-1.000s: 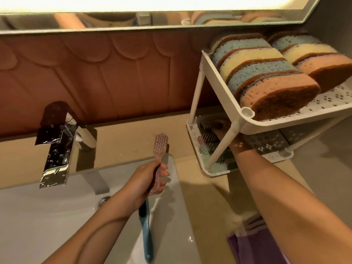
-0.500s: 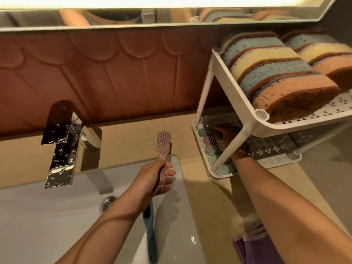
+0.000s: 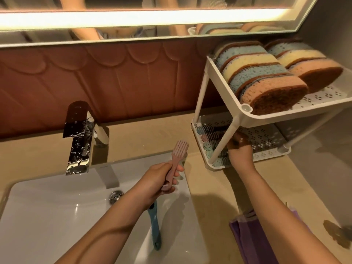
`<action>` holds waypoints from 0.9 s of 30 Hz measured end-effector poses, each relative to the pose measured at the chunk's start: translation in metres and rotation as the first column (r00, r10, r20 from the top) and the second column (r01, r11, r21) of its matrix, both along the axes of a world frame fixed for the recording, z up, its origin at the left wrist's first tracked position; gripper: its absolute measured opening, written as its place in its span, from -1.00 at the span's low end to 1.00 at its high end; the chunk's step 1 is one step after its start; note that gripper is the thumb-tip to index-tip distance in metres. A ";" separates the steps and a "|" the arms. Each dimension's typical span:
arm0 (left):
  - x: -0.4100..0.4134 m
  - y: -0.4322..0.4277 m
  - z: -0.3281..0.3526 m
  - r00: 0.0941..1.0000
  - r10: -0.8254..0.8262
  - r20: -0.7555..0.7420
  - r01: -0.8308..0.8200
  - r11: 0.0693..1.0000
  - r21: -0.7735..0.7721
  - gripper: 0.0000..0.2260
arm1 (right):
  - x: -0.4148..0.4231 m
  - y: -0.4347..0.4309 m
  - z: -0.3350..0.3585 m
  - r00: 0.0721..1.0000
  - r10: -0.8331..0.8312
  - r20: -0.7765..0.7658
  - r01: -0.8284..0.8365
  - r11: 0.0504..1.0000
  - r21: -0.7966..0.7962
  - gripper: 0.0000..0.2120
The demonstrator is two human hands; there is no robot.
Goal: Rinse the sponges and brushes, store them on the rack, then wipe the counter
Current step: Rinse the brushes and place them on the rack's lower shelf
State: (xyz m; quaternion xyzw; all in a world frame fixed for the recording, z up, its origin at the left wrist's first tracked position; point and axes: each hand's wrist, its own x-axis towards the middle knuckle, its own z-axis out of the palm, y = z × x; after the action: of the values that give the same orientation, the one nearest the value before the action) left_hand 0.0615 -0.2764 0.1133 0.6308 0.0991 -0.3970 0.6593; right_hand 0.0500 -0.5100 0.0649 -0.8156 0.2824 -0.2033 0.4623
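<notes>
Pink brush (image 3: 178, 153) upright, bristles up, gripped in left hand (image 3: 162, 178), left of rack (image 3: 276, 119) | teal brush (image 3: 155, 225) handle hangs below that hand | right hand (image 3: 240, 152) inside rack's lower shelf beside stored brushes (image 3: 207, 149), fingers hidden, grip unclear | sponges (image 3: 266, 79) on rack's top shelf | purple cloth (image 3: 247, 237) in front of rack

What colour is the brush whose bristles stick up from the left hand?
The brush is pale pink; the head view shows it.

Warm, dim light from a glaring strip (image 3: 144, 18) under the mirror; soft focus, wide-angle bending at edges.
</notes>
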 end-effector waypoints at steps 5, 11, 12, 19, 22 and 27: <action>-0.021 0.008 0.002 0.999 -0.050 0.014 0.051 0.996 -0.075 -0.70 | -0.073 0.054 0.027 1.000 0.007 -0.021 -0.001 0.965 0.261 -0.82; -0.050 0.012 0.007 0.961 -0.217 0.170 0.204 0.975 0.091 -0.70 | -0.099 0.112 0.047 0.987 0.158 -0.013 -0.124 0.819 0.560 -0.75; -0.054 0.012 0.007 0.945 -0.250 0.210 0.225 0.965 0.136 -0.69 | -0.099 0.117 0.047 0.988 0.155 0.006 -0.126 0.774 0.620 -0.73; -0.073 0.004 0.008 0.819 -0.382 0.428 0.288 0.919 0.269 -0.67 | -0.104 0.122 0.050 0.996 -0.005 0.089 -0.068 0.602 0.795 -0.74; -0.075 -0.008 0.006 0.788 -0.451 0.418 0.354 0.889 0.291 -0.70 | -0.107 0.111 0.043 0.998 -0.044 0.051 -0.007 0.680 0.733 -0.75; -0.062 -0.032 0.006 0.793 -0.452 0.408 0.321 0.880 0.351 -0.79 | -0.106 0.067 0.051 0.998 -0.056 0.033 0.020 0.746 0.665 -0.81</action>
State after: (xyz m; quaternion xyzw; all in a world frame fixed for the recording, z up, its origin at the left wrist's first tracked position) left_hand 0.0000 -0.3083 0.1194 0.7974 -0.1473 -0.3392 0.4769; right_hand -0.0558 -0.4427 0.1156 -0.5866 0.3411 -0.1196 0.7247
